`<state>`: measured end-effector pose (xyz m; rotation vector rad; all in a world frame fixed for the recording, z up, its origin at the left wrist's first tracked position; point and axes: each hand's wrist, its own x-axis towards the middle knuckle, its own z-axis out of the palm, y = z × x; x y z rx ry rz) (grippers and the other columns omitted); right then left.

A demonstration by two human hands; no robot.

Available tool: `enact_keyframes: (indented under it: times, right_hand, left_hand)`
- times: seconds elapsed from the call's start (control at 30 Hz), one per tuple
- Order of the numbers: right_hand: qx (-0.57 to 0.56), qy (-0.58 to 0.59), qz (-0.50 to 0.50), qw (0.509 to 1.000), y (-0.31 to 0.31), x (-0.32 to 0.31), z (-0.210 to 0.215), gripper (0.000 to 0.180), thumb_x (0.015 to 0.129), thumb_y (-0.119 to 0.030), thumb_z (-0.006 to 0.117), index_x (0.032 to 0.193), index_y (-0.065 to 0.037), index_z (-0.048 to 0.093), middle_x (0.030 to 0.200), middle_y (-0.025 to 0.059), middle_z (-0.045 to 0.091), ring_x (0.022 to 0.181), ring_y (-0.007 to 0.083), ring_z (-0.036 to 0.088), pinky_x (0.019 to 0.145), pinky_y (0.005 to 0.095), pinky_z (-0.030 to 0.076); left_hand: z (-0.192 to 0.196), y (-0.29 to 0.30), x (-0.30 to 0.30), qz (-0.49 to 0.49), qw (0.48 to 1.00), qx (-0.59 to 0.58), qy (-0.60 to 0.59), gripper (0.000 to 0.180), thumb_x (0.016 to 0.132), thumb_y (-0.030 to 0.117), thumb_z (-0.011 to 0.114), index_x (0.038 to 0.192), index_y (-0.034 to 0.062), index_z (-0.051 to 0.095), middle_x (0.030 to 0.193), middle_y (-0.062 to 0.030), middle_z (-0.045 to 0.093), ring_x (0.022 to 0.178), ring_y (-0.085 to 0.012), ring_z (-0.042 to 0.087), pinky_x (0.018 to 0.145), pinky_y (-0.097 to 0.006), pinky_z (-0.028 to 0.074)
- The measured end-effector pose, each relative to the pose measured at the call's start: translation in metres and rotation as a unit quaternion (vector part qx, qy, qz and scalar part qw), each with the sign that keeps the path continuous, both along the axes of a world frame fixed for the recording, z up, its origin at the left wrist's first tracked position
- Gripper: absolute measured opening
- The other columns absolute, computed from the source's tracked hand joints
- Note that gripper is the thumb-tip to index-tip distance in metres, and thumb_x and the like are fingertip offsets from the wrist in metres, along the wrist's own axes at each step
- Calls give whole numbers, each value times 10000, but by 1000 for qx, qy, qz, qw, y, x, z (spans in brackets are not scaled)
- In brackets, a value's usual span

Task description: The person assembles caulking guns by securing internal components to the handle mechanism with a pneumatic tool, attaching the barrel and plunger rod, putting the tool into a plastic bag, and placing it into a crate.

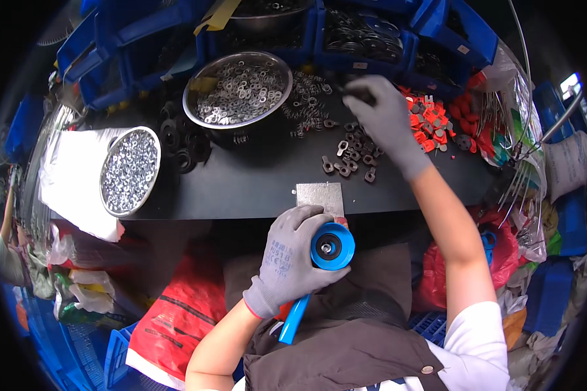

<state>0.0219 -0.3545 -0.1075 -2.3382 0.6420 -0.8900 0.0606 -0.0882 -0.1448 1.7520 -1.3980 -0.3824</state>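
Observation:
My left hand (290, 257), gloved in grey, is closed around a blue plastic tool (347, 246) at the table's front edge. Its round cup faces up, with a black ring and a small metal centre inside; a blue handle sticks out below my palm. My right hand (381, 111), also gloved, reaches to the back of the table, its fingers curled around something dark that I cannot make out. Beside it are loose springs (310, 91), and small metal eyelet-shaped pieces (351, 155) lie below. A flat metal block (321, 198) sits just beyond my left hand.
A steel bowl (190, 107) of washers stands at the back, and a white-rimmed bowl (104, 174) of small metal parts at left. Black rings (184, 143) lie between them. Orange-red pieces (429, 120) are piled at right. Blue bins (362, 62) line the back.

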Motion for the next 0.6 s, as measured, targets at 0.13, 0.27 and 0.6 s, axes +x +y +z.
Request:
enact_keyframes:
  times: [0.13, 0.27, 0.6]
  right_hand:
    - [-45, -51, 179, 982, 97, -76, 7, 232, 737, -106, 757, 963, -69, 714, 956, 108, 691, 843, 285, 671, 749, 383, 520]
    - [-80, 20, 150, 985, 141, -112, 1, 256, 702, -106, 776, 953, -105, 720, 978, 44, 701, 834, 244, 674, 691, 368, 506]
    - [-165, 88, 236, 953, 142, -99, 11, 258, 695, -198, 786, 936, -131, 720, 987, 26, 702, 887, 260, 677, 762, 401, 480]
  left_hand:
    - [-8, 2, -3, 17, 999, -21, 18, 667, 606, 359, 838, 1163, 58, 629, 1182, -177, 594, 1134, -383, 562, 1007, -478, 422]
    - [-10, -1, -3, 20, 997, -75, 14, 660, 546, 300, 867, 1107, 32, 645, 1128, -193, 628, 1069, -388, 602, 950, -462, 473]
    - [-16, 3, -2, 29, 994, -100, 16, 581, 576, 287, 792, 1082, 52, 631, 1060, -153, 620, 1016, -364, 601, 926, -471, 461]
